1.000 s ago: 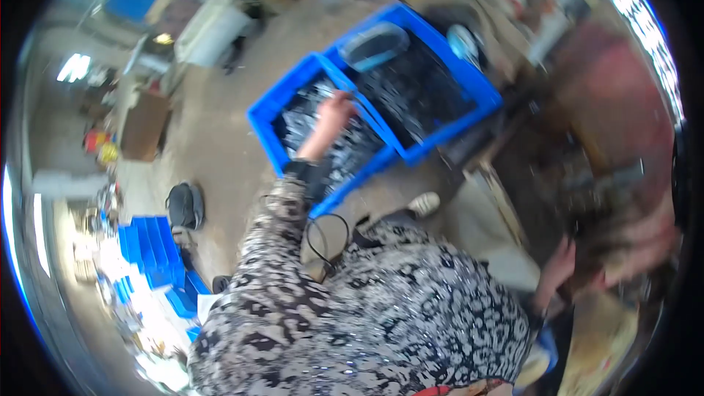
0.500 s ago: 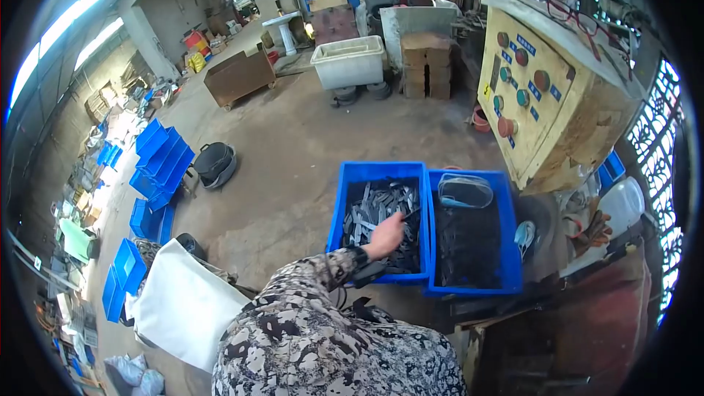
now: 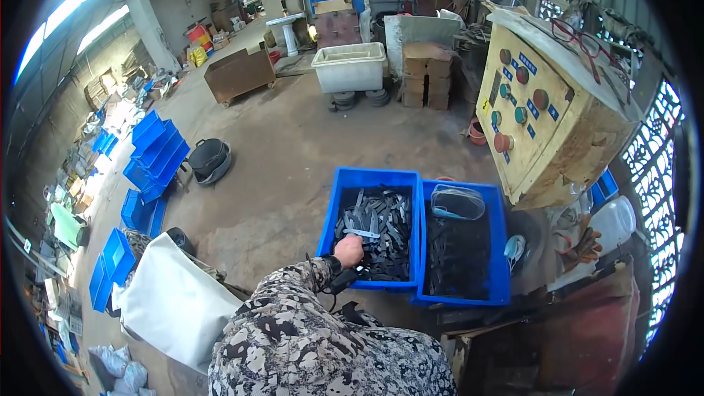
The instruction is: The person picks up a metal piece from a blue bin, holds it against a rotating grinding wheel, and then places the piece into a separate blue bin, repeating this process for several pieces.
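Observation:
My left hand [image 3: 348,251] is over the near left part of a blue plastic bin [image 3: 329,213]. Its fingers are closed, and a light grey flat strip [image 3: 364,234] sticks out at their tips, apparently held. Below it, many dark grey flat strips [image 3: 385,249] lie in a loose heap. A dark band and a small black object circle the wrist. To the right, touching this bin, stands a second blue bin [image 3: 500,249] with dark pieces inside. A clear, rounded container [image 3: 458,202] rests at its far end. My right hand cannot be seen.
A yellowish control box [image 3: 532,103] with coloured buttons leans in at the right, with red-framed glasses [image 3: 587,40] on top. Stacked blue bins [image 3: 154,154] and a white cloth-like sheet [image 3: 176,301] are at left. A white tub [image 3: 348,66] stands farther back.
My left hand has moved left and nearer to me within the bin, and a light grey strip now shows at its fingertips. The whole view has shifted slightly.

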{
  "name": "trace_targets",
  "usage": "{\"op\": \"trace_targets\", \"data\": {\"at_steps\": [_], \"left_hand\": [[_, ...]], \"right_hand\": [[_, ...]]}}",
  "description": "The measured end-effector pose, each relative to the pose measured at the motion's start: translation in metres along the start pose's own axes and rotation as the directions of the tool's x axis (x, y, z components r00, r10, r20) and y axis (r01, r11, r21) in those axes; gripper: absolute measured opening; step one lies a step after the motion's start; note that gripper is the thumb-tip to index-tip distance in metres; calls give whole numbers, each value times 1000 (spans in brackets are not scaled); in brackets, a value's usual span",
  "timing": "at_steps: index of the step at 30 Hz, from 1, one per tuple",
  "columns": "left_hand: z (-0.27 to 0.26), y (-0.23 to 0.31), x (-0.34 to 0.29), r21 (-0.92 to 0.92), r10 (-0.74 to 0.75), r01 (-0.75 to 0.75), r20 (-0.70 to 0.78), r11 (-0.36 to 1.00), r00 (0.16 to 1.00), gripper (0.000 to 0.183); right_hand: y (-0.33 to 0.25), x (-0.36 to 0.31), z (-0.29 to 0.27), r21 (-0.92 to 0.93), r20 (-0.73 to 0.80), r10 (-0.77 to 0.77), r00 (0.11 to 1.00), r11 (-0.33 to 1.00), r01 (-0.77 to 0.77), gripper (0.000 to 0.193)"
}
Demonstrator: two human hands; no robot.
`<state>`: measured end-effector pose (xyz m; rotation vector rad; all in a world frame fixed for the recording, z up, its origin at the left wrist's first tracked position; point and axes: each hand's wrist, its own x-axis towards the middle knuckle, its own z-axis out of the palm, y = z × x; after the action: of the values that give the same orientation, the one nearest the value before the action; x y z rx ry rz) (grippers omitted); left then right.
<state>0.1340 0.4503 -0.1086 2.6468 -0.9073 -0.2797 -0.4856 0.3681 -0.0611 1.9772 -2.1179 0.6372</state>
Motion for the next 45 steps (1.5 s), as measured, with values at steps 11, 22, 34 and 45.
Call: {"op": "trace_targets", "data": {"at_steps": [11, 22, 34, 45], "left_hand": [[-27, -7, -34, 109, -27, 35, -78, 993, 997, 17], [-45, -16, -80, 29, 23, -21, -58, 999, 998, 18], [-54, -25, -110, 15, 63, -61, -113, 998, 992, 17], [-79, 48, -67, -129, 296, -330, -228, 935, 927, 14]], "right_hand": [[-58, 6, -73, 166, 90, 165, 982, 970, -178, 40], [-66, -4, -101, 216, 107, 144, 984, 963, -164, 42], [-58, -12, -104, 263, 63, 53, 997, 962, -68, 44], [-58, -7, -101, 226, -5, 81, 997, 971, -78, 44]]}}
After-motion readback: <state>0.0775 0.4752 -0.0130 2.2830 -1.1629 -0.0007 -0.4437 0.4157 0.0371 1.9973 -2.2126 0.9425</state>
